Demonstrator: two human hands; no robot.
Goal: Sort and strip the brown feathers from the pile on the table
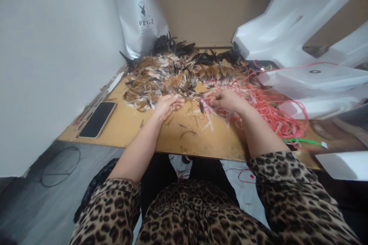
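My left hand [169,106] hovers at the front edge of a heap of brown, white and black feathers [161,72]. Its thumb and index finger are pinched together, and what sits between them is too small to name. To its right, my right hand [225,100] is closed, fingertips pointing left, over a tangle of pink-red cords [258,103]. Whatever its fingers grip is hidden. Just left of those fingertips is a small dark feather [201,106], beside whitish strips [211,119] that hang toward the table.
A phone [97,120] lies on the wooden table [138,134] at the left. Behind the feathers stands a silvery-white bag [140,19]. White plastic machine parts [313,76] flank the right side, with a green cord [307,142] below. A white wall [57,46] borders the left.
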